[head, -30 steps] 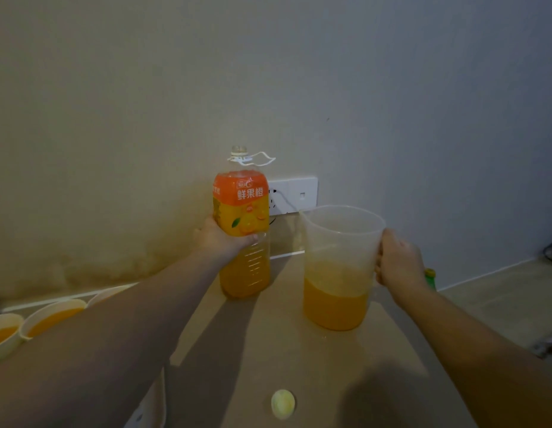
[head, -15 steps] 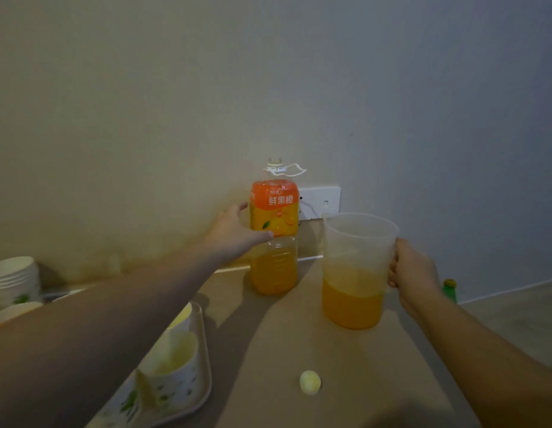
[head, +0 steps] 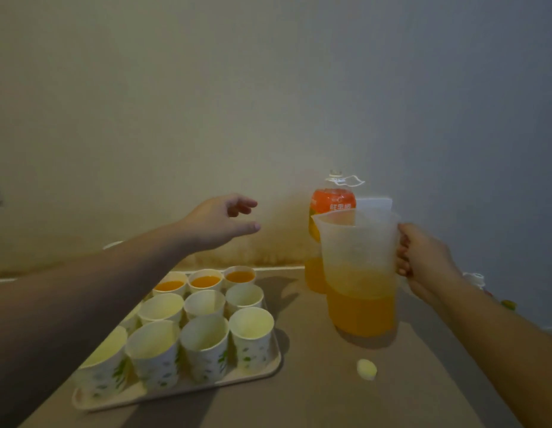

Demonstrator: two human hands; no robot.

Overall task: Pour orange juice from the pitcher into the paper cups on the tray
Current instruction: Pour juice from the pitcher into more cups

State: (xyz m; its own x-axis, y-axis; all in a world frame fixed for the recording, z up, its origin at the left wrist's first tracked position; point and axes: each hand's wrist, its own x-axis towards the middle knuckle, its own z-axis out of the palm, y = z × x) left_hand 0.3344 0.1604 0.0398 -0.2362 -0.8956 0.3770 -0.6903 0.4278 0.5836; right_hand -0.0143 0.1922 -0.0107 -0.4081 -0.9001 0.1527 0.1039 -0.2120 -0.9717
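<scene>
A clear plastic pitcher [head: 359,273], about a third full of orange juice, stands upright on the brown table. My right hand [head: 423,257] grips its handle. A pale tray [head: 262,373] at the left holds several paper cups. Three cups in the far row [head: 205,281] contain juice; the nearer cups [head: 203,345] look empty. My left hand [head: 219,222] hovers in the air above the tray's far end, fingers apart, holding nothing.
An uncapped orange juice bottle [head: 330,208] stands behind the pitcher against the wall. A small yellow bottle cap [head: 366,369] lies on the table [head: 315,396] in front of the pitcher. Small items sit low at the far right edge.
My left hand has let go of the juice bottle and drawn away to the left. The view has swung left, bringing the tray of cups into sight. My right hand stays on the pitcher.
</scene>
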